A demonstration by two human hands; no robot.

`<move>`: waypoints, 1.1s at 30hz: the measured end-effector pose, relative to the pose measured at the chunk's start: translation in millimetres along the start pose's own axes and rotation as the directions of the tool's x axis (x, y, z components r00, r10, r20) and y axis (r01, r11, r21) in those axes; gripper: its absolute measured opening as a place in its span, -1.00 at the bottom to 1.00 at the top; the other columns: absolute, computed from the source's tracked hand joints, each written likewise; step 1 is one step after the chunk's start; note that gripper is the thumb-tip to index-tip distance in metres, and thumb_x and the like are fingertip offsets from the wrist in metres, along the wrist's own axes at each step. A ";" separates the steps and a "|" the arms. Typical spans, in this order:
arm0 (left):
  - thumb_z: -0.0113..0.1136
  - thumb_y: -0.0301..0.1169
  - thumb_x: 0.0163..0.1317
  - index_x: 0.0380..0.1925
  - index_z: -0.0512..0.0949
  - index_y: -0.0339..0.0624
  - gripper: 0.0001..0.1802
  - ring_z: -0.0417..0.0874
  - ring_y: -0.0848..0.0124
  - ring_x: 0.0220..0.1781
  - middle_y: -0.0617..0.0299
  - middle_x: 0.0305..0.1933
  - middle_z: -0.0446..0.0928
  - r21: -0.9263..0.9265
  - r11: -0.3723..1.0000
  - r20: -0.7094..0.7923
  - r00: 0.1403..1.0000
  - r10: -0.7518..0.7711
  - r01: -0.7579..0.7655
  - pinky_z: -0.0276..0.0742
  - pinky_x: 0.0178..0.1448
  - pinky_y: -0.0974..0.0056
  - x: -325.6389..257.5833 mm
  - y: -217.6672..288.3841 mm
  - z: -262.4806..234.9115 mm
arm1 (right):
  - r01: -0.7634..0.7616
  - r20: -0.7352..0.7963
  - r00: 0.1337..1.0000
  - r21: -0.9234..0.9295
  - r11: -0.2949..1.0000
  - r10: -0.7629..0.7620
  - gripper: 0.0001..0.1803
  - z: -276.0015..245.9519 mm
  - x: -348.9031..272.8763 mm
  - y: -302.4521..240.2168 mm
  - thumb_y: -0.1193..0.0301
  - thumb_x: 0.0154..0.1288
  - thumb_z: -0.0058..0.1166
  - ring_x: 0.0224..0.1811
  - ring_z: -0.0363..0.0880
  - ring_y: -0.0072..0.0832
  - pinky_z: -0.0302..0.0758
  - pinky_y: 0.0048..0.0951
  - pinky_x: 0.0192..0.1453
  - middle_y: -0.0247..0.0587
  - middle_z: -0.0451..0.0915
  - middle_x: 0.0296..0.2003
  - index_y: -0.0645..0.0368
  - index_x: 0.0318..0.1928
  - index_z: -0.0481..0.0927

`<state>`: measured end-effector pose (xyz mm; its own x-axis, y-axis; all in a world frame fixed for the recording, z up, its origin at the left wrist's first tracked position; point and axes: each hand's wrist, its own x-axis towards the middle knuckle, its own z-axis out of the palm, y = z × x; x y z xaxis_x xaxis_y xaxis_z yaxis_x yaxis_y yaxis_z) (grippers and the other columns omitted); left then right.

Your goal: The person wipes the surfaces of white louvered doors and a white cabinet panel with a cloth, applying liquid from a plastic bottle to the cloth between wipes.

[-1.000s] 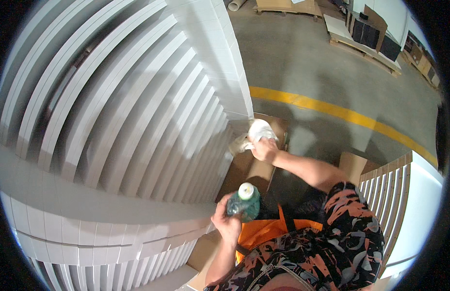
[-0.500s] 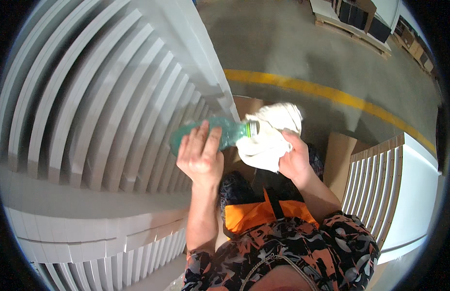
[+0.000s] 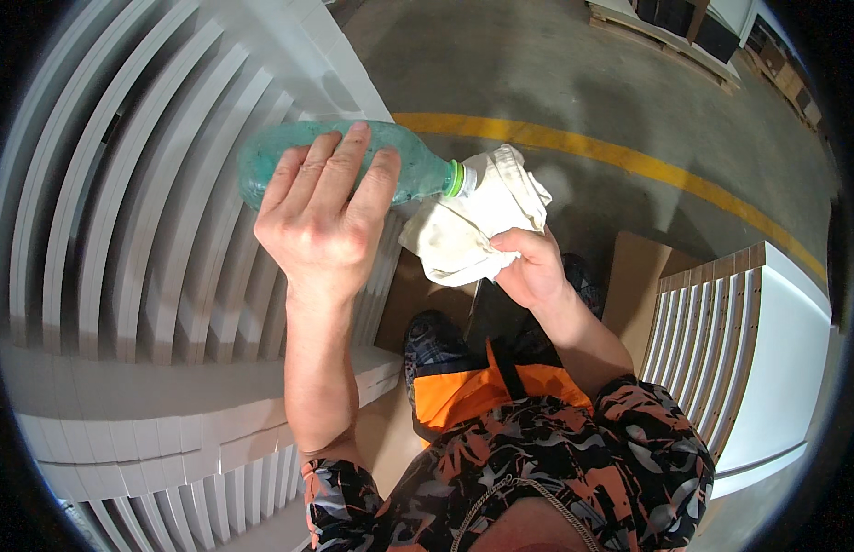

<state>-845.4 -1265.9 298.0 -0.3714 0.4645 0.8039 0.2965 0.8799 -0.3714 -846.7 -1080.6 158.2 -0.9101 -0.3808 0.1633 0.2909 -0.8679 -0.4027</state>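
My left hand [image 3: 326,212] is wrapped over a green plastic bottle [image 3: 413,164], which lies nearly level with its neck toward the right. The bottle's white cap and green ring touch or nearly touch a white cloth [image 3: 473,216]; I cannot tell if the mouth is open. The cloth hangs bunched in my right hand [image 3: 530,262], thumb on top, other fingers mostly hidden beneath it. Behind the bottle stands a tall stack of white slatted panels [image 3: 169,184].
At the right is another stack of white panels [image 3: 777,359] beside a piece of cardboard [image 3: 637,276]. A yellow line [image 3: 611,161] curves across the grey floor. A loaded wooden pallet [image 3: 662,46] stands at the far right.
Both hands have moved up and to the left, carrying the bottle and the cloth. The bottle appears larger and sharper now, and its neck remains by the cloth.
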 end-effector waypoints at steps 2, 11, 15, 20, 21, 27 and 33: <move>0.29 -0.53 -0.24 -0.50 0.64 -0.03 -0.80 0.72 0.33 -0.21 0.21 -0.28 0.70 0.036 0.997 -0.051 0.996 0.077 -0.075 0.61 -0.17 0.26 2.7 -5.0 4.5 | -0.025 -0.005 1.000 0.012 1.000 0.025 -0.33 1.9 3.3 -2.4 0.69 0.07 -0.16 0.23 0.46 -0.14 0.40 -0.10 0.33 0.00 0.47 0.18 0.31 0.30 0.28; 0.35 -0.44 -0.23 -0.49 0.63 -0.01 -0.81 0.73 0.35 -0.22 0.24 -0.30 0.70 0.084 0.982 -0.081 0.981 0.176 -0.169 0.63 -0.18 0.29 19.6 -11.3 6.6 | -0.055 -0.013 0.998 0.041 0.998 0.055 -0.33 -4.9 7.6 -1.1 0.66 0.05 -0.14 0.22 0.47 -0.16 0.37 -0.11 0.36 -0.01 0.48 0.17 0.31 0.28 0.29; 0.35 -0.44 -0.23 -0.49 0.63 -0.01 -0.81 0.73 0.36 -0.23 0.25 -0.30 0.70 0.102 0.977 -0.092 0.976 0.198 -0.189 0.63 -0.19 0.30 22.8 -12.1 5.4 | -0.062 0.000 0.998 0.051 0.997 0.062 -0.33 -2.9 9.0 -2.0 0.66 0.05 -0.14 0.23 0.47 -0.17 0.37 -0.11 0.36 -0.02 0.49 0.16 0.30 0.28 0.30; 0.30 -0.63 -0.20 -0.50 0.68 0.02 -0.75 0.75 0.37 -0.19 0.29 -0.29 0.72 0.096 0.981 -0.072 0.982 0.173 -0.166 0.65 -0.16 0.29 35.2 -6.5 -4.4 | -0.056 -0.001 0.998 0.066 0.996 0.056 -0.34 -3.7 10.2 -4.5 0.67 0.04 -0.14 0.21 0.48 -0.16 0.39 -0.11 0.35 -0.01 0.49 0.15 0.31 0.27 0.30; 0.31 -0.63 -0.20 -0.50 0.68 0.02 -0.75 0.75 0.37 -0.19 0.29 -0.29 0.72 0.092 0.981 -0.070 0.982 0.177 -0.171 0.65 -0.16 0.29 36.9 -6.1 -5.1 | -0.059 0.004 0.998 0.074 0.996 0.058 -0.34 -4.1 9.7 -5.2 0.67 0.04 -0.14 0.21 0.49 -0.16 0.39 -0.11 0.34 -0.01 0.49 0.15 0.32 0.27 0.30; 0.32 -0.62 -0.22 -0.48 0.67 0.02 -0.73 0.74 0.36 -0.19 0.27 -0.28 0.72 0.098 0.979 -0.085 0.978 0.188 -0.180 0.65 -0.17 0.29 39.7 -7.0 -6.2 | -0.061 0.004 0.998 0.089 0.994 0.061 -0.36 -1.9 10.5 -4.2 0.66 0.06 -0.15 0.18 0.51 -0.15 0.41 -0.10 0.33 0.01 0.51 0.13 0.33 0.25 0.33; 0.18 -0.63 -0.35 -0.34 0.68 -0.01 -0.56 0.69 0.24 -0.24 0.18 -0.22 0.68 -0.172 0.967 0.098 0.980 -0.173 0.188 0.64 -0.23 0.20 -17.2 -4.5 18.5 | -0.119 -0.031 0.992 0.163 0.979 0.126 -0.41 -13.7 13.6 -16.8 0.56 0.11 -0.10 0.14 0.53 -0.11 0.43 -0.09 0.29 0.06 0.53 0.09 0.40 0.22 0.33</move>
<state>-856.7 -1276.0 277.2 -0.5012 0.3124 0.8070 0.3680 0.9210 -0.1280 -868.0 -1066.8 154.9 -0.8751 -0.4767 0.0830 0.4413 -0.8566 -0.2674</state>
